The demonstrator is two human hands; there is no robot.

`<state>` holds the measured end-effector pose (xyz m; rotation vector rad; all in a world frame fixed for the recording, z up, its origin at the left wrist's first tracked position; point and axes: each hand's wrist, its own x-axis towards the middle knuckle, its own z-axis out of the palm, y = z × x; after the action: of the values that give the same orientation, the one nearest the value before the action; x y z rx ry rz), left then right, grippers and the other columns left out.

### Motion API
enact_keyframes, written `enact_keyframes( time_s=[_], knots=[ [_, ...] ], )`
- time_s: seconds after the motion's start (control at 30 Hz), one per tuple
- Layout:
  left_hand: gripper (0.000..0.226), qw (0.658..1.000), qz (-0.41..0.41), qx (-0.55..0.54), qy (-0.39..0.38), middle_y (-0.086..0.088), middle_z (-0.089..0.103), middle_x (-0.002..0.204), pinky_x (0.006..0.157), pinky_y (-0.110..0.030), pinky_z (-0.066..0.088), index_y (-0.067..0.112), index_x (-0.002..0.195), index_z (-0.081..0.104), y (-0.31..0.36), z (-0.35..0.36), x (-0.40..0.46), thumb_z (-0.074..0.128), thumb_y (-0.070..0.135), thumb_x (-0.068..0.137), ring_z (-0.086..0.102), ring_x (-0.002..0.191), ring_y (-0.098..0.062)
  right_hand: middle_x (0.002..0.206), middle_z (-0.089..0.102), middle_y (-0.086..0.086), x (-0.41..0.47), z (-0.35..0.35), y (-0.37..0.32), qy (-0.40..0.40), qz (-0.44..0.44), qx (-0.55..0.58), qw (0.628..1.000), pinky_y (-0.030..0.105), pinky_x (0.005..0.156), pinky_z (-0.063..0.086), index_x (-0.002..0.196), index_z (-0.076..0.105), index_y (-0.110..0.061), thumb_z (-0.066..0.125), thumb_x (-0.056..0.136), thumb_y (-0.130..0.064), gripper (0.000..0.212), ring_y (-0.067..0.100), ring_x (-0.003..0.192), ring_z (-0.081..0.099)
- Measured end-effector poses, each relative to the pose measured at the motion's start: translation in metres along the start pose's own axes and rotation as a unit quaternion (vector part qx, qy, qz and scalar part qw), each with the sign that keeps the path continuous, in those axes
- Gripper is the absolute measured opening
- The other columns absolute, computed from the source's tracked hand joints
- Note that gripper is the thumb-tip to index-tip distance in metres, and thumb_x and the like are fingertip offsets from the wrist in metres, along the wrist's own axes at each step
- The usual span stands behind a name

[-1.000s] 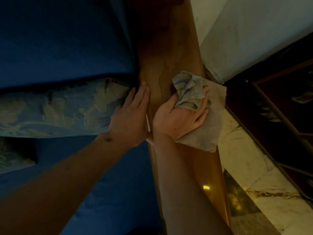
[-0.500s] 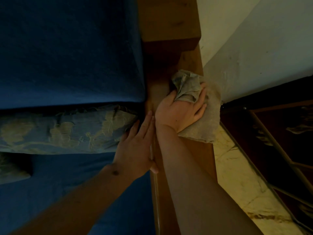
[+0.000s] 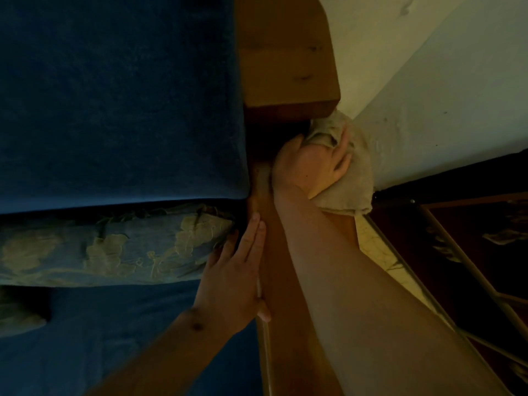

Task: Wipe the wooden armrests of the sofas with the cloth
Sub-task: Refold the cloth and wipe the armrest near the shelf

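A wooden armrest [image 3: 278, 270] runs from the bottom of the view up to a raised wooden block [image 3: 288, 70] at the sofa's back. My right hand [image 3: 310, 164] presses a crumpled grey cloth [image 3: 347, 184] onto the far end of the armrest, just below that block. The cloth hangs over the armrest's outer edge. My left hand [image 3: 234, 278] lies flat with straight fingers against the armrest's inner edge, beside the cushion, holding nothing.
A blue sofa back [image 3: 120, 95] and seat [image 3: 123, 338] fill the left side. A blue pillow with pale embroidery [image 3: 108, 247] lies across the seat. A white wall [image 3: 428, 95] stands close on the right, above marble floor [image 3: 380, 252] and a dark carpet [image 3: 471, 252].
My right hand has slid the cloth along the armrest away from me, up to the raised wooden block. My left hand has stayed flat against the inner edge.
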<state>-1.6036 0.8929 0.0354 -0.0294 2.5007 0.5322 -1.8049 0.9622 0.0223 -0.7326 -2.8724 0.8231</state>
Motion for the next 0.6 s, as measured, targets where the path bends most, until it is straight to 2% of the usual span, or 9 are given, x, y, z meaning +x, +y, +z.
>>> enact_keyframes(
  time_s=[0.13,0.27,0.37,0.43,0.47,0.53,0.6],
  knots=[
    [0.169,1.000,-0.007,0.003,0.001,0.013,-0.056,0.149,0.124,-0.045,0.012,0.028,0.138,-0.052,0.004,-0.001,-0.001,0.087,0.066,0.052,0.002,0.156,-0.025,0.165,0.038,-0.003,0.013,0.001,0.000,-0.033,-0.095,-0.018,0.995,0.041,0.129,0.005,0.142,0.061,-0.017,0.040,0.089,-0.044,0.063,0.014,0.159,0.011],
    [0.167,1.000,-0.011,0.002,-0.005,0.010,-0.058,0.148,0.124,-0.043,0.016,0.024,0.138,-0.053,0.011,-0.005,-0.004,0.088,0.062,0.056,0.002,0.156,-0.023,0.159,0.049,0.004,0.023,-0.011,0.010,-0.057,-0.165,-0.003,0.985,0.044,0.129,0.012,0.141,0.062,-0.011,0.039,0.082,-0.040,0.069,0.022,0.156,0.024],
    [0.166,1.000,-0.015,0.018,-0.008,0.008,-0.058,0.148,0.124,-0.042,0.016,0.021,0.140,-0.050,0.013,-0.007,-0.003,0.087,0.063,0.057,-0.001,0.157,-0.023,0.136,0.068,0.016,0.033,-0.018,0.018,-0.057,-0.231,-0.001,0.971,0.055,0.124,0.027,0.119,0.073,-0.003,0.045,0.082,-0.032,0.055,0.035,0.147,0.042],
    [0.167,0.999,-0.021,0.028,-0.009,0.009,-0.057,0.149,0.124,-0.046,0.018,0.022,0.140,-0.050,0.014,-0.007,-0.003,0.088,0.063,0.055,-0.004,0.157,-0.025,0.121,0.073,0.019,0.036,-0.017,0.021,-0.063,-0.230,-0.006,0.971,0.053,0.124,0.028,0.102,0.077,0.000,0.043,0.082,-0.033,0.052,0.037,0.141,0.049],
    [0.168,0.999,-0.026,0.033,-0.008,0.009,-0.056,0.150,0.124,-0.049,0.019,0.023,0.140,-0.050,0.013,-0.008,0.001,0.089,0.061,0.055,-0.006,0.157,-0.027,0.120,0.073,0.019,0.039,-0.016,0.019,-0.079,-0.223,-0.019,0.971,0.049,0.126,0.025,0.099,0.077,0.000,0.037,0.082,-0.038,0.058,0.035,0.140,0.050],
    [0.169,0.999,-0.034,0.040,-0.009,0.009,-0.052,0.153,0.124,-0.054,0.020,0.024,0.141,-0.048,0.017,-0.007,-0.001,0.092,0.058,0.054,-0.009,0.156,-0.029,0.123,0.071,0.020,0.033,-0.021,0.029,-0.107,-0.212,-0.023,0.971,0.044,0.126,0.028,0.110,0.074,0.004,0.028,0.081,-0.046,0.073,0.033,0.134,0.054],
    [0.167,0.998,-0.043,0.040,0.004,0.006,-0.041,0.161,0.121,-0.056,0.024,0.024,0.147,-0.040,0.020,-0.009,-0.002,0.094,0.055,0.051,-0.004,0.156,-0.032,0.131,0.067,0.022,0.022,-0.030,0.044,-0.111,-0.204,0.015,0.973,0.048,0.120,0.038,0.128,0.066,0.005,0.034,0.085,-0.044,0.072,0.035,0.131,0.057]
  ],
)
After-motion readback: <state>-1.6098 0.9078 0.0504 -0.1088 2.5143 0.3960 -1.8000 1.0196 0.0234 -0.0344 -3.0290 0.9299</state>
